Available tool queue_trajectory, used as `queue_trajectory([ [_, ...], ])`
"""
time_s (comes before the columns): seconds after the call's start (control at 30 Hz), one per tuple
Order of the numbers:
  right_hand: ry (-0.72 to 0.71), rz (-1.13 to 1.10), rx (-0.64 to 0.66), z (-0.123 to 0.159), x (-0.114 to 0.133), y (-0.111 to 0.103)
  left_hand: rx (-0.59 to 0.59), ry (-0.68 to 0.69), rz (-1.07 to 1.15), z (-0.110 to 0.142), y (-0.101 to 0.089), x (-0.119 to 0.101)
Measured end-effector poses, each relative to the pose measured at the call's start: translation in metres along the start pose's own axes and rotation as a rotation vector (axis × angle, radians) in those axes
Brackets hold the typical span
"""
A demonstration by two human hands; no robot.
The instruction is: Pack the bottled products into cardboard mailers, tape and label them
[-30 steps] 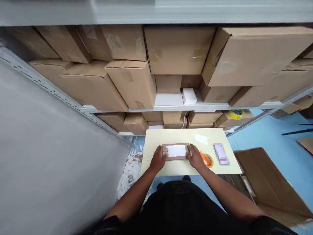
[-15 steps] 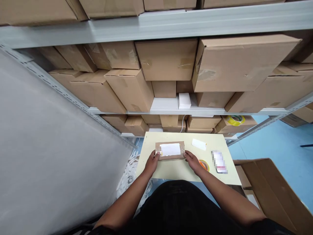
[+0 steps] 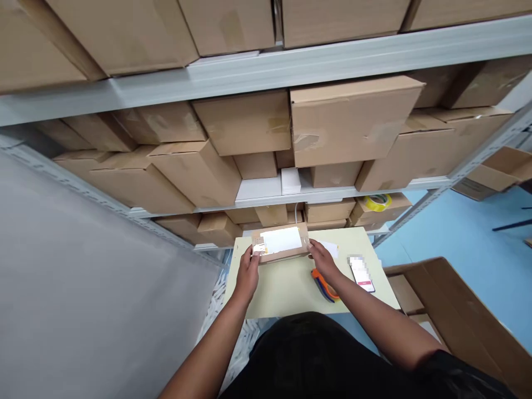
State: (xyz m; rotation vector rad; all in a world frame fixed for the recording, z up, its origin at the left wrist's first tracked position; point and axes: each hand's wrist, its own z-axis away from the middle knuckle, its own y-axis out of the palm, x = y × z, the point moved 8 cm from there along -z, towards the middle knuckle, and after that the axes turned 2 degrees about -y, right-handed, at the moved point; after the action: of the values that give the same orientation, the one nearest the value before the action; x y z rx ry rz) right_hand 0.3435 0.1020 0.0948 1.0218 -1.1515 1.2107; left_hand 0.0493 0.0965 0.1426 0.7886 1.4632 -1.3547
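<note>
A small cardboard box with a white label on its top is held between my two hands, over the far part of the cream table. My left hand grips its left end, the thumb on top near the label's edge. At the right end my right hand closes on the box's corner. Close below the right hand lies an orange and blue tape dispenser, partly covered by the forearm. Behind that hand a white slip of paper shows in part.
A phone lies on the table's right side. Shelves of cardboard boxes rise just beyond the table, with a yellow tape roll on a lower box. A large open carton stands at right; a grey wall runs along the left.
Both hands have raised the box off the table and tilted it slightly. The camera view has turned, and more of the tape dispenser shows now.
</note>
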Motion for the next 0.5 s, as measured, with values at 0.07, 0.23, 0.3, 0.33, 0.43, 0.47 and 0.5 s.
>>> queue_trajectory([
  [0.07,0.008,0.000,-0.090,0.005,0.006,-0.018,0.068,0.012,0.019,-0.010,0.014,-0.011],
  [0.23,0.020,-0.011,-0.322,0.025,0.012,-0.076,0.295,0.072,0.050,-0.032,0.071,-0.043],
  [0.3,-0.018,-0.029,-0.401,0.037,0.015,-0.102,0.385,0.106,0.051,-0.034,0.099,-0.057],
  [0.33,-0.037,-0.037,-0.442,0.044,0.016,-0.116,0.431,0.125,0.054,-0.033,0.115,-0.064],
  [0.43,-0.040,-0.043,-0.575,0.072,0.018,-0.161,0.581,0.204,0.077,-0.022,0.166,-0.091],
  [0.47,-0.032,-0.039,-0.621,0.083,0.018,-0.177,0.631,0.231,0.086,-0.015,0.185,-0.100],
  [0.5,-0.027,-0.033,-0.663,0.094,0.018,-0.194,0.679,0.254,0.090,-0.008,0.204,-0.110],
])
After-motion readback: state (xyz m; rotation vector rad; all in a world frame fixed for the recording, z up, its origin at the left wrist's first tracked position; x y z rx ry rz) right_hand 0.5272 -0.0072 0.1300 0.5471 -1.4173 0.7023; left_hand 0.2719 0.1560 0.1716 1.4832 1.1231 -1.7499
